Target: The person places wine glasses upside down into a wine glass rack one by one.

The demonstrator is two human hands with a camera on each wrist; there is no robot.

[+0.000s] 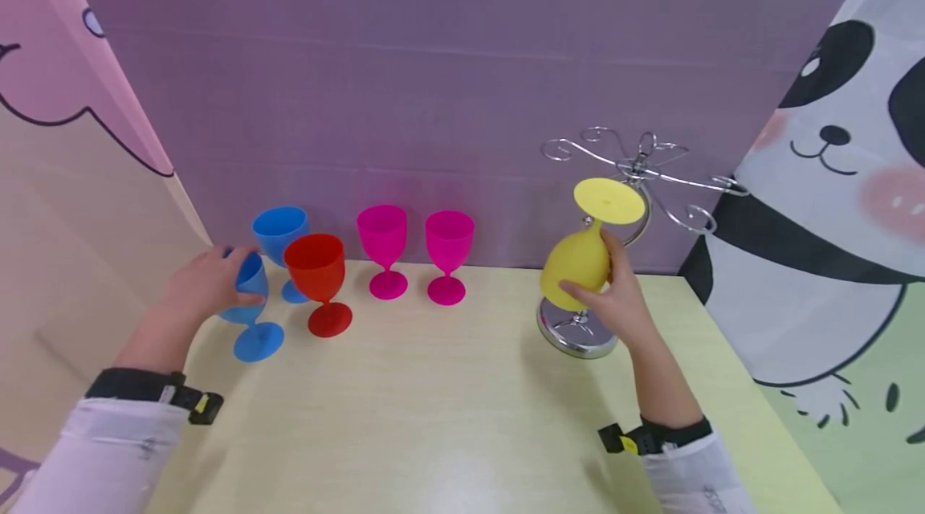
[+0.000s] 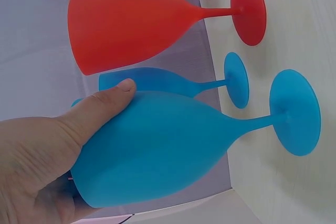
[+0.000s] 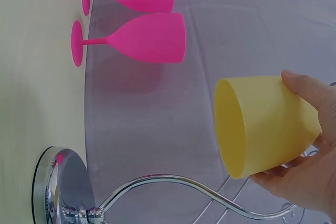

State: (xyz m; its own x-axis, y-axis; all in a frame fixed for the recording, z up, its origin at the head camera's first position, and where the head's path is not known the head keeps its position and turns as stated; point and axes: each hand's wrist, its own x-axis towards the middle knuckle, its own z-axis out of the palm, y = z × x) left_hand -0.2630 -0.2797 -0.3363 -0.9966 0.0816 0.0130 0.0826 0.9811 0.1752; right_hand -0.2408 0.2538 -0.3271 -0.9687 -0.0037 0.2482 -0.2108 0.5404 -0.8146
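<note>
At the table's left side, my left hand grips the bowl of a blue goblet, thumb on one side and fingers behind it. That goblet is upright, its foot at the tabletop. My right hand holds a yellow goblet upside down by its bowl, foot uppermost, in front of a chrome wire rack. In the right wrist view the yellow bowl's mouth faces the rack's round base. The curled wire arms at the rack's top stand just behind the yellow foot.
Beside the left hand stand a red goblet and a second blue goblet. Two pink goblets are upright near the back edge. A purple cloth backdrop rises behind the pale table, with printed panels at both sides.
</note>
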